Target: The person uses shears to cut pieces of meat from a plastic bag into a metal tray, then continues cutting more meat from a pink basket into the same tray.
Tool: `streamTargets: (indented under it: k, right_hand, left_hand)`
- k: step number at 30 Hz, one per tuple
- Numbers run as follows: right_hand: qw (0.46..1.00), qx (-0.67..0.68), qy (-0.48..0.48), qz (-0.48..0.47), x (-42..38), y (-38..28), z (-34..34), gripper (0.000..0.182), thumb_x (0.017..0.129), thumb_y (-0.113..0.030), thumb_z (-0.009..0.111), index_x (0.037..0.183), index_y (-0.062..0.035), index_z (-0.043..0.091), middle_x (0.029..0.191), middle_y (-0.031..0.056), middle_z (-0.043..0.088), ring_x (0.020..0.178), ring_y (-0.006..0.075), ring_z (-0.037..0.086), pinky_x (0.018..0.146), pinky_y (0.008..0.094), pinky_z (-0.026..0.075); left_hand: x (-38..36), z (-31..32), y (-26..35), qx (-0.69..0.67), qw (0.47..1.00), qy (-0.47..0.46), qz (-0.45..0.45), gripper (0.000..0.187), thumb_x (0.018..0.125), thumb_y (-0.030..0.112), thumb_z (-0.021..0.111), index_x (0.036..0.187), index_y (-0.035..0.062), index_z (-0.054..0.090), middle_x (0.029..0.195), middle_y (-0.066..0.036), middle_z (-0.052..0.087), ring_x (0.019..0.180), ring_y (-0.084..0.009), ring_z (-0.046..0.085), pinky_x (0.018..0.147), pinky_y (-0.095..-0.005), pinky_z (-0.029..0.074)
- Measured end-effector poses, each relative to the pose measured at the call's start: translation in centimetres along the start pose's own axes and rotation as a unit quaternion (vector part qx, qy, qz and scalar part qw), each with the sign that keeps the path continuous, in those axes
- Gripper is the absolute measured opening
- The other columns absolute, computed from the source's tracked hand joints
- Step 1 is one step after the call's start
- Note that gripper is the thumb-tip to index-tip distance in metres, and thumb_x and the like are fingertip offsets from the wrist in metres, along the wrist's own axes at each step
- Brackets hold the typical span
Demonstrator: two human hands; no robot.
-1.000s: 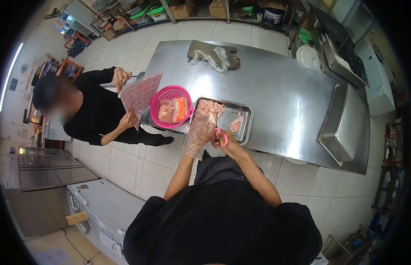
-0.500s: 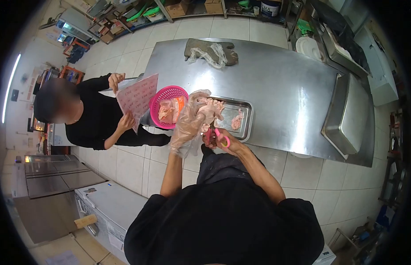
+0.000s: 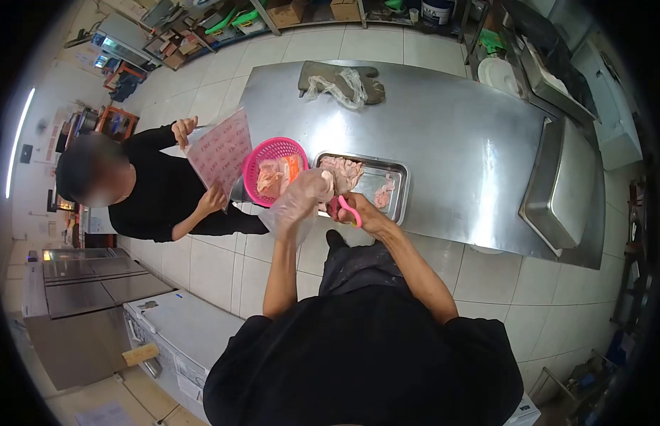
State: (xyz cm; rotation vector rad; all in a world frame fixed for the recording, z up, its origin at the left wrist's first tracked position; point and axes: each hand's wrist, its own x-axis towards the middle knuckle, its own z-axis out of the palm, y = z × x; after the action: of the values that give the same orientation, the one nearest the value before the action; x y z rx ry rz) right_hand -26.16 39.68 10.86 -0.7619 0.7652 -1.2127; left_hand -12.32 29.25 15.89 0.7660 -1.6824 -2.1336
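Note:
My left hand (image 3: 310,190), in a loose clear plastic glove, is curled closed over the near left corner of a steel tray (image 3: 405,186). What its fingers hold is hidden from me. Right beside it, my right hand (image 3: 367,214) grips pink-handled scissors (image 3: 353,211), their blades mostly hidden near the gloved fingers. Pale pink raw meat (image 3: 342,169) is heaped in the tray's left half, just beyond my left hand. A smaller strip of meat (image 3: 384,190) lies to the right in the tray. Left of the tray, a pink basket (image 3: 249,172) contains more raw pieces and an orange-marked plastic bag (image 3: 293,167).
A steel table (image 3: 450,142) carries the tray and basket. At its far side lies an oven mitt (image 3: 333,79) with crumpled plastic on it. An upturned steel pan (image 3: 557,186) sits at the right end. To the left, a co-worker holds a pink printed sheet (image 3: 220,150).
My left hand has turned and closed, dropping slightly; the meat heap, earlier raised against it, now lies in the tray. The scissors have turned in my right hand.

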Motion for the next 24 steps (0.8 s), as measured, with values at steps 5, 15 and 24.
streamTargets:
  k: [5, 15, 24]
  right_hand:
    - [0.998, 0.067, 0.011, -0.013, 0.0, 0.1, -0.7, 0.044, 0.071, -0.043, 0.074, 0.086, -0.0058, 0.055, 0.075, -0.0009, 0.052, 0.066, 0.0068, 0.048, 0.058, 0.0209, 0.038]
    - [0.993, 0.08, 0.081, -0.042, 0.1, 0.8, -0.8, 0.029, 0.077, -0.033, 0.071, 0.08, -0.0068, 0.057, 0.068, -0.0008, 0.053, 0.058, 0.0053, 0.047, 0.053, 0.0204, 0.036]
    - [0.992, 0.11, 0.055, -0.033, 0.1, 1.9, -1.5, 0.029, 0.08, -0.033, 0.067, 0.077, -0.0079, 0.053, 0.065, -0.003, 0.045, 0.057, 0.0058, 0.039, 0.05, 0.0209, 0.028]
  left_hand:
    - [0.5, 1.5, -1.4, 0.607, 0.753, 0.112, 0.227, 0.009, 0.074, 0.008, 0.057, 0.08, 0.0028, 0.052, 0.075, -0.014, 0.051, 0.07, -0.0306, 0.054, 0.057, -0.0411, 0.044]
    - [1.8, 0.0, -4.6, 0.631, 0.704, 0.137, 0.295, 0.015, 0.085, 0.017, 0.051, 0.082, 0.0026, 0.054, 0.074, -0.017, 0.053, 0.07, -0.0353, 0.053, 0.06, -0.0443, 0.042]
    - [2.9, -1.1, -6.6, 0.698, 0.657, 0.075, 0.275, 0.017, 0.076, 0.014, 0.056, 0.09, 0.0057, 0.055, 0.086, -0.011, 0.056, 0.08, -0.0298, 0.056, 0.066, -0.0408, 0.047]
